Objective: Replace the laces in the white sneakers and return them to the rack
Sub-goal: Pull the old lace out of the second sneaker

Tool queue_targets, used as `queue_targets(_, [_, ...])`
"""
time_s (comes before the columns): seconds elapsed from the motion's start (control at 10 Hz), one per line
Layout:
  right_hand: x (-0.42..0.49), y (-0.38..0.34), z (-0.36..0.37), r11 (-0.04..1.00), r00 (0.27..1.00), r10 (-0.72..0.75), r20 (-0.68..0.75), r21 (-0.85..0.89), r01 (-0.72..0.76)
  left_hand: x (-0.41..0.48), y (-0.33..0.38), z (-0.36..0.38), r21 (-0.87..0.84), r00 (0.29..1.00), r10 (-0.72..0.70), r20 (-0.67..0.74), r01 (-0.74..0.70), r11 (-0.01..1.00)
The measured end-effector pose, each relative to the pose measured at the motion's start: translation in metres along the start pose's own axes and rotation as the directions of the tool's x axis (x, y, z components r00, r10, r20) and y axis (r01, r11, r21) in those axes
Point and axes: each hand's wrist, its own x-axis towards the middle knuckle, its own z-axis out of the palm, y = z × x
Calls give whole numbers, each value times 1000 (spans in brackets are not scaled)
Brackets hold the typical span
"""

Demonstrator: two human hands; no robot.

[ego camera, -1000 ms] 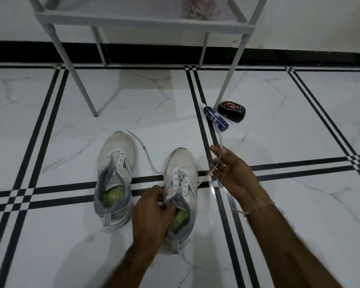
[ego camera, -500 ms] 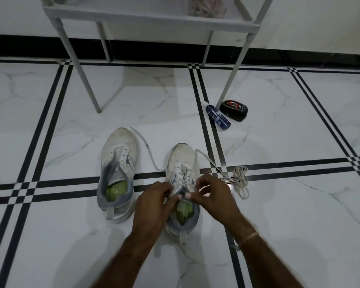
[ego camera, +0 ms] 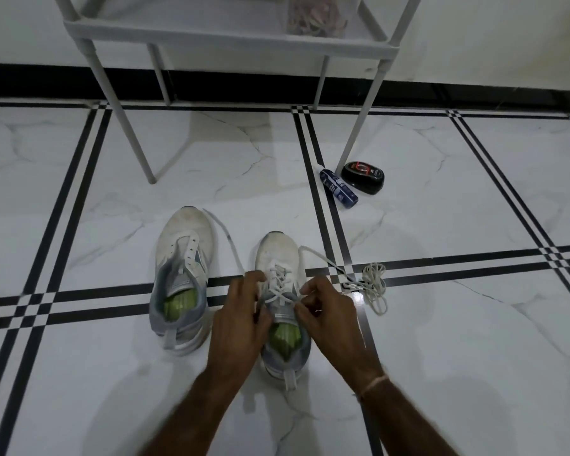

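Laced sneaker (ego camera: 278, 255) lies between the hands: left hand (ego camera: 241, 319) pinches its lace (ego camera: 278, 286) at nine o'clock, right hand (ego camera: 333, 320) at three.

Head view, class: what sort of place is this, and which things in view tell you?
Likely a home's shoe corner: a rack stands on tiled floor by the wall, with sneakers and a polish case nearby.

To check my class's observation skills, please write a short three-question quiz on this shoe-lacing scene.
1. True or false: the left hand and right hand both grip the lace on the laced sneaker.
2. Where does the lace bundle lie? A in a sneaker; B on the floor; C on a chair.
3. Fill in: the unlaced sneaker's insole is ___.
Key: 1 true; 2 B; 3 green.
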Motion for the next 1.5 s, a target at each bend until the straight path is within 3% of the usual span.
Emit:
queue_targets(0.1, [-2,2,-2,995,999,47,-11,83,-46,5,2,1,216,980,171,103,-190,958])
queue_targets(0.2, [-2,3,-8,987,996,89,-25,138,-85,18,12,-3,252,963,184,195,-230,940])
queue_targets(0.3, [1,4,-8,978,993,113,-23,181,-107,27,12,3,148,986,102,130,-121,982])
queue_targets(0.4, [2,7,-7,947,982,186,-15,271,-175,31,19,4,-663,880,-407,246,459,591])
queue_targets(0.5, [2,6,-4,930,976,216,-11,307,-202,30,20,2,-751,817,-456,353,538,382])
queue_targets(0.6, [3,5,-6,932,973,228,-23,294,-211,33,14,7,-507,970,-149,192,228,831])
queue_targets(0.7, [2,10,-10,913,969,245,-23,341,-222,39,14,10,-82,974,86,210,-70,994])
queue_targets(0.8, [2,13,-5,918,970,243,-7,324,-228,40,19,5,218,966,188,178,-225,950])
queue_targets(0.9, [3,15,1,943,979,204,23,263,-202,47,29,-4,357,968,110,227,-188,915])
queue_targets(1.0, [1,21,2,932,975,222,14,290,-217,52,33,-1,513,933,48,357,-239,824])
queue_targets(1.1, [-1,22,2,938,974,225,-3,271,-216,47,37,1,81,961,-65,270,44,996])
queue_targets(1.2, [1,18,4,943,974,225,7,252,-220,51,39,-8,-785,799,-524,296,516,342])
queue_targets(1.3, [3,20,1,943,971,241,2,236,-234,47,24,-2,-520,944,-284,167,329,789])
queue_targets(1.4, [2,24,0,938,966,260,6,235,-254,39,9,8,15,950,110,291,-119,993])
queue_targets(1.5, [5,21,3,941,966,257,20,223,-254,42,5,6,111,946,198,255,-232,966])
